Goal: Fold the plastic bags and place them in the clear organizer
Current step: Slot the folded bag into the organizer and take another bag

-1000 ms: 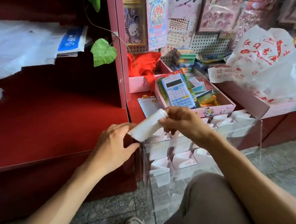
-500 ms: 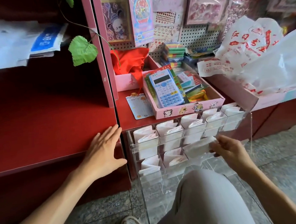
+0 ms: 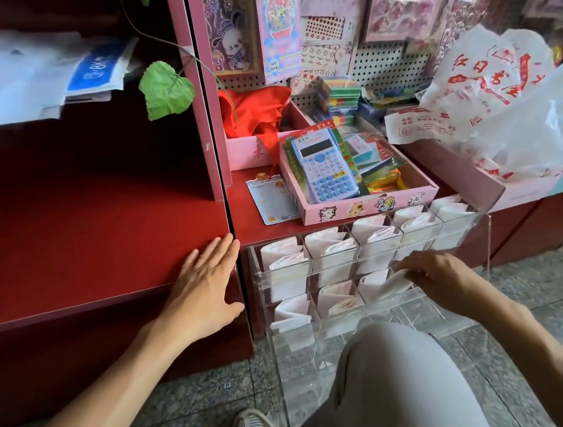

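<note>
So the folded white plastic bag [image 3: 388, 285] is sitting at a lower-row slot of the clear acrylic organizer [image 3: 374, 266], right hand [image 3: 441, 278] fingers pinching it. Left hand [image 3: 201, 286] is lying flat, fingers straight, on the red shelf [image 3: 86, 239] edge beside it.

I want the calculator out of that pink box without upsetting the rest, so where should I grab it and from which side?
Probably by its long side edges near the top end, from above. The calculator lies face up, tilted against the pink box's left wall, with packets crowding its right side.
</note>
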